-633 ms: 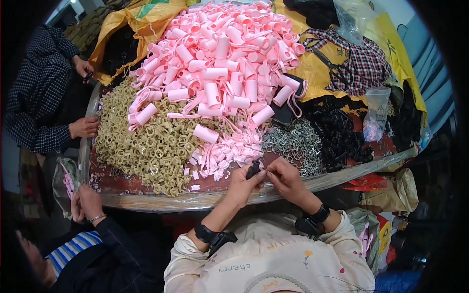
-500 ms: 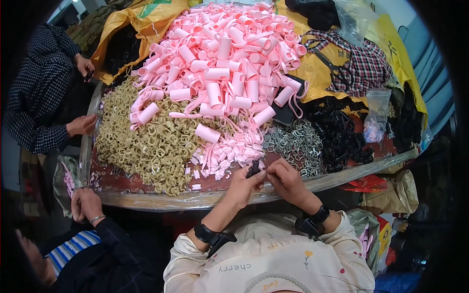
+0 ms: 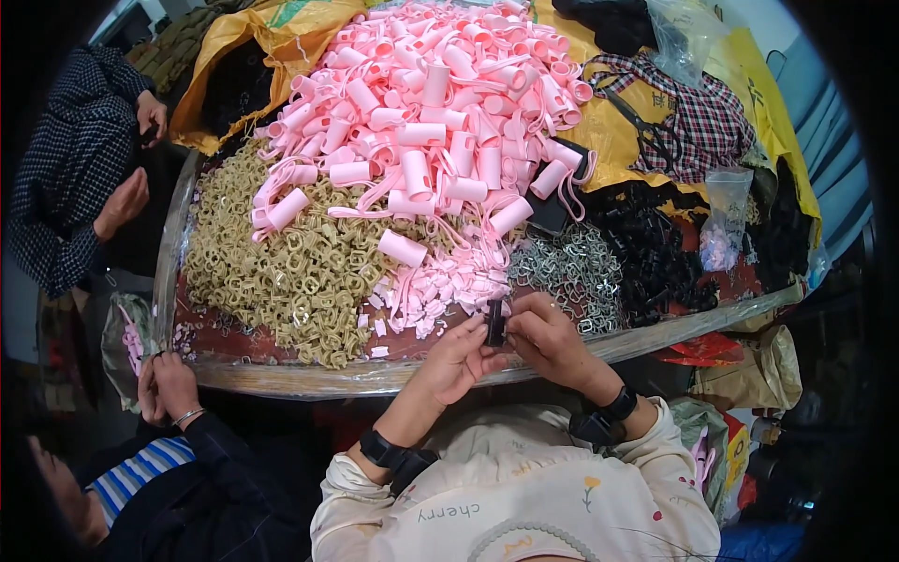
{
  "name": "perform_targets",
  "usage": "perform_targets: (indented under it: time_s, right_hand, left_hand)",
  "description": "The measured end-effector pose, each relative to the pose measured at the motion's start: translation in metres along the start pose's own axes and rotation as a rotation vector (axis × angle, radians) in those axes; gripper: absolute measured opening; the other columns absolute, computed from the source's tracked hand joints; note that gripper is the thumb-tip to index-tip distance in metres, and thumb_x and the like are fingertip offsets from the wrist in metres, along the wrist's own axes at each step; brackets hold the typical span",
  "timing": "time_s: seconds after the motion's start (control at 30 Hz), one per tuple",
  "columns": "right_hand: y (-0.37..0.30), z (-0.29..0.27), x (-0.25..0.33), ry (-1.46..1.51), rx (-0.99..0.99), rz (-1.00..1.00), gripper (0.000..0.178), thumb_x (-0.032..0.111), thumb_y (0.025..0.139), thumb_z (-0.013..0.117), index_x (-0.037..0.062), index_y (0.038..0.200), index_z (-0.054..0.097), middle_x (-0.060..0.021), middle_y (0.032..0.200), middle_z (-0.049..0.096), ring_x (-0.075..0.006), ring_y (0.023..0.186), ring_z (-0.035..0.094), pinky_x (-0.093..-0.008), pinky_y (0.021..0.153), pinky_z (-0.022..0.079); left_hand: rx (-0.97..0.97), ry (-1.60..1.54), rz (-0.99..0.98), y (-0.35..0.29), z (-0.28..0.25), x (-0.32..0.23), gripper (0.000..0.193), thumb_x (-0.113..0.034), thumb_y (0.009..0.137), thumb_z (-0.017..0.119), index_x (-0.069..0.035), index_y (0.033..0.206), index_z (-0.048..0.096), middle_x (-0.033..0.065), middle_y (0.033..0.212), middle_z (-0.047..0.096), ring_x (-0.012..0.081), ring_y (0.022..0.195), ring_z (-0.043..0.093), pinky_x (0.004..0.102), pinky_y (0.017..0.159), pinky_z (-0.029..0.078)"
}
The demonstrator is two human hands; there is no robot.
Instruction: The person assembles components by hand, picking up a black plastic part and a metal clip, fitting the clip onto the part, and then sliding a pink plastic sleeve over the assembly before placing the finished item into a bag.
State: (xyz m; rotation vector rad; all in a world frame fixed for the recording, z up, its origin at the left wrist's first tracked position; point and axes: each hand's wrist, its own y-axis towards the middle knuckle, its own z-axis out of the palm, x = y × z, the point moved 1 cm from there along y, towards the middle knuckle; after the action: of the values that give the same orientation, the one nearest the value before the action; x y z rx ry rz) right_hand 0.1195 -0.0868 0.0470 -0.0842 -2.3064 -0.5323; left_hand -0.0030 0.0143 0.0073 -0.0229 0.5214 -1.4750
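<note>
At the table's near edge, a small, narrow black plastic piece (image 3: 494, 323) stands upright between my two hands. My left hand (image 3: 454, 361) has its thumb and fingers closed against the piece's left side and lower end. My right hand (image 3: 548, 342) pinches at its right side; whether a smaller part sits in those fingertips is hidden. Just beyond the hands lie small pale pink pieces (image 3: 440, 290) in a loose heap. Silvery metal rings (image 3: 571, 272) are piled to the right, beside a heap of black plastic parts (image 3: 651, 262).
Pink tubes with straps (image 3: 412, 136) form a big mound. Beige plastic buckles (image 3: 272, 272) spread at left. Black scissors (image 3: 646, 126) lie on yellow sacking near a clear bag (image 3: 723, 225). Two co-workers' hands (image 3: 122, 201) (image 3: 169, 386) are at left. A wooden rim (image 3: 290, 382) edges the table.
The black piece has turned more upright between my hands, and my left hand has rolled palm-up and shifted slightly lower. The upper-left co-worker's lower hand has drawn back from the table edge.
</note>
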Motion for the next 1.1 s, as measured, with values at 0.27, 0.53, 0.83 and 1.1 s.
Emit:
perform_targets:
  time_s: [0.27,0.53,0.83,1.1]
  right_hand:
    - [0.012,0.012,0.008,-0.246,0.086,-0.186,0.012,0.003,0.064,0.057,0.0035,0.074,0.050,-0.0086,0.100,0.046,-0.0256,0.097,0.044,-0.0357,0.079,0.033]
    - [0.015,0.022,0.003,-0.257,0.176,-0.176,0.011,0.006,0.060,0.058,0.0049,0.068,0.051,-0.0066,0.101,0.046,-0.0239,0.102,0.041,-0.0355,0.082,0.029]
    - [0.014,0.022,0.002,-0.232,0.218,-0.067,0.009,0.009,0.059,0.060,0.0071,0.063,0.053,-0.0037,0.092,0.049,-0.0215,0.095,0.044,-0.0353,0.078,0.030]
    - [0.009,-0.002,-0.020,-0.077,-0.086,0.003,0.012,0.009,0.060,0.063,0.0091,0.069,0.055,-0.0041,0.090,0.049,-0.0223,0.089,0.047,-0.0348,0.072,0.034]
  left_hand:
    - [-0.067,0.130,0.082,-0.009,-0.021,0.002,0.025,-0.011,0.085,0.045,0.000,0.108,0.045,0.0051,0.097,0.054,0.0141,0.083,0.056,0.0310,0.075,0.049]
    - [-0.208,0.307,0.083,-0.017,-0.017,0.000,0.026,-0.010,0.085,0.046,0.002,0.108,0.048,0.0064,0.099,0.055,0.0149,0.088,0.056,0.0281,0.076,0.049]
    - [-0.207,0.445,0.037,-0.017,-0.020,0.003,0.030,-0.011,0.084,0.049,0.003,0.110,0.047,0.0075,0.102,0.055,0.0148,0.090,0.055,0.0277,0.077,0.048]
    - [0.014,0.151,0.030,-0.009,-0.021,-0.004,0.028,-0.009,0.084,0.047,0.003,0.109,0.046,0.0129,0.101,0.055,0.0226,0.089,0.057,0.0288,0.077,0.048]
